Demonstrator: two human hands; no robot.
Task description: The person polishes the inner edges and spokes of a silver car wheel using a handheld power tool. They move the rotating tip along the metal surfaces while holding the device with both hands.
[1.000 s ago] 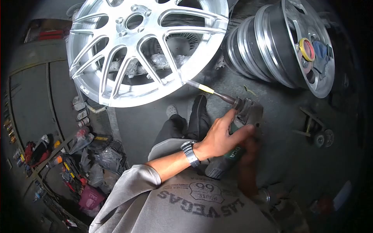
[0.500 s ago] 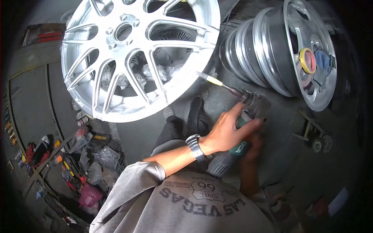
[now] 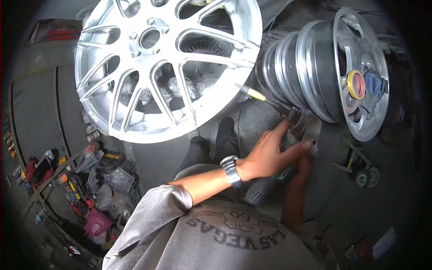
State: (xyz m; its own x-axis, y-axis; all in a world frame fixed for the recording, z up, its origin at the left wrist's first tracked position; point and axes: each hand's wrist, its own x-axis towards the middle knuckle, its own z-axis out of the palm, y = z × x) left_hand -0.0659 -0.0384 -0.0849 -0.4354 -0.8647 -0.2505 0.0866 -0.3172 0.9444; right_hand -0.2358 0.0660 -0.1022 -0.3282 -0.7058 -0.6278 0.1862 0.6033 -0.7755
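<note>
My left hand [image 3: 265, 155], with a watch on its wrist, wraps over the front of a green and grey power grinder [image 3: 261, 189]. From below, my right hand [image 3: 300, 173] closes round the same body, mostly in shade. Out of the grinder's head points a slim rod [image 3: 252, 92] with a yellow band and a pale tip. That tip overlaps the lower right lip of a large silver spoked alloy wheel [image 3: 180, 58], brightly lit. What the tip is made of is blurred.
More alloy wheels [image 3: 310, 67] lie stacked on their side at the right, with yellow tape [image 3: 355, 84] and a blue-grey cloth [image 3: 373, 87] on the outer face. A small wheeled trolley [image 3: 357, 166] stands below. Bags and tools [image 3: 112, 180] clutter the floor at left.
The grinder and both hands have shifted slightly right and down in view. The wheels also sit a little further right, and the trolley shows more to the left.
</note>
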